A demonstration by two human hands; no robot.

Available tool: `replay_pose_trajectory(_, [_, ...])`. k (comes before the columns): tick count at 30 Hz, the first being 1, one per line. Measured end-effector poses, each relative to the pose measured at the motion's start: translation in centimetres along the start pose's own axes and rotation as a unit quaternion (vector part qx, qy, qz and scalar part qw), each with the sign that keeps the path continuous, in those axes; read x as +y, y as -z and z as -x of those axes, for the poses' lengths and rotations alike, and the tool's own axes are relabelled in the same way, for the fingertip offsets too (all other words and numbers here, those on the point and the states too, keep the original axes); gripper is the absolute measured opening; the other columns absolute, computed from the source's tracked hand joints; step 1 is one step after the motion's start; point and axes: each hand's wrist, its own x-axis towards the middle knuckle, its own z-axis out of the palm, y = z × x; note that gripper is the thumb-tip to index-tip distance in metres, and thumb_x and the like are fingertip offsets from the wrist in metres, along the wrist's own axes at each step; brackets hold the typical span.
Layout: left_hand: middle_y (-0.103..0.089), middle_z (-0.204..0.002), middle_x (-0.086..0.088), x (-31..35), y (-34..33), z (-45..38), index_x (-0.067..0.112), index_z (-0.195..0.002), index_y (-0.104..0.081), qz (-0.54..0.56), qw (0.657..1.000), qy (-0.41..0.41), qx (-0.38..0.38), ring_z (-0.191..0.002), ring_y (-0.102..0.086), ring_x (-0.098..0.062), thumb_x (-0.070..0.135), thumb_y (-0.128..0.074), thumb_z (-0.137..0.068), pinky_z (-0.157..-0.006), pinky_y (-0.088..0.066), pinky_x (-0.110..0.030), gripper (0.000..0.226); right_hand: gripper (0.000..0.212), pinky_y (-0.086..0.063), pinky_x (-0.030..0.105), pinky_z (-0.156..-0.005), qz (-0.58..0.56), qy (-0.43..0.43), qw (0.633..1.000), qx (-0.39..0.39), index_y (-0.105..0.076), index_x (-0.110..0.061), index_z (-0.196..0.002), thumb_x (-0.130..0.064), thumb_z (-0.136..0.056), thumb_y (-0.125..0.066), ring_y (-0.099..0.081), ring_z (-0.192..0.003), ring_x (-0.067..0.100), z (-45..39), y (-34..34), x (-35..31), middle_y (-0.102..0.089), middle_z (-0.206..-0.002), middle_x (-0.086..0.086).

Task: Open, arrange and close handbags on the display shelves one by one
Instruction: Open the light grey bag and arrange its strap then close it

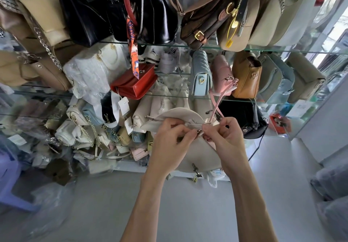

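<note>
A cream handbag (197, 157) is held in front of the lower glass shelves, its rounded flap (177, 114) lifted up. My left hand (171, 140) pinches the bag's top edge at a small metal clasp (199, 133). My right hand (224, 134) pinches the same spot from the right, fingers closed on the clasp and a metal ring. A pink strap (216, 106) from the pink bag (222, 76) on the shelf above hangs down to my right hand. A metal clip (194, 168) dangles from the bag's front.
Glass shelves (169, 44) hold many bags: black bags (116, 10), a red bag (133, 81), a light blue quilted bag (201, 72), a tan bag (246, 76), a black bag (243, 117). Wrapped bags pile low at left. A purple stool (11, 181) stands at left.
</note>
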Motion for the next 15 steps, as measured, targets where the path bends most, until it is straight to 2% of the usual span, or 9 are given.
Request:
replay_pose_trajectory(4, [-0.051,-0.101,0.017,0.4,0.2,-0.5,0.023,-0.067,-0.065,-0.024,0.998,0.06,-0.002,-0.104,-0.054,-0.009,0.043,-0.068,-0.086,-0.089,-0.044,-0.034,0.028,0.037,-0.054,0.021,-0.064,0.017,0.016,1.0,0.002,-0.039,-0.014,-0.091,0.005,-0.092,-0.07,-0.059,-0.06,0.013,0.0,0.0,0.3,-0.061,-0.062,-0.001])
replay_pose_trajectory(7, [-0.054,-0.101,0.019,-0.5,0.6,-1.0,0.026,-0.06,-0.06,-0.058,0.997,0.041,-0.008,-0.107,-0.054,-0.01,0.048,-0.061,-0.08,-0.093,-0.046,-0.044,0.029,0.039,-0.054,0.022,-0.063,0.012,0.006,1.0,0.023,-0.038,-0.016,-0.09,0.004,-0.091,-0.072,-0.059,-0.059,0.014,0.0,0.1,0.5,-0.06,-0.063,0.002])
replay_pose_trajectory(12, [-0.056,-0.103,0.017,-1.5,1.9,-2.5,0.025,-0.061,-0.064,-0.089,0.993,0.024,-0.074,-0.113,-0.051,-0.01,0.048,-0.064,-0.08,-0.097,-0.042,-0.042,0.03,0.043,-0.05,0.018,-0.054,-0.03,-0.021,0.998,0.054,-0.036,-0.017,-0.091,0.004,-0.09,-0.073,-0.059,-0.053,0.012,-0.1,-0.2,0.9,-0.06,-0.063,0.006])
replay_pose_trajectory(15, [-0.058,-0.103,0.015,-2.0,2.5,-3.3,0.025,-0.06,-0.06,-0.182,0.977,0.023,-0.105,-0.107,-0.054,-0.014,0.046,-0.061,-0.085,-0.09,-0.042,-0.038,0.033,0.043,-0.049,0.02,-0.053,-0.055,-0.04,0.994,0.09,-0.036,-0.017,-0.092,0.005,-0.09,-0.073,-0.057,-0.053,0.011,-0.4,0.0,0.8,-0.056,-0.069,0.011])
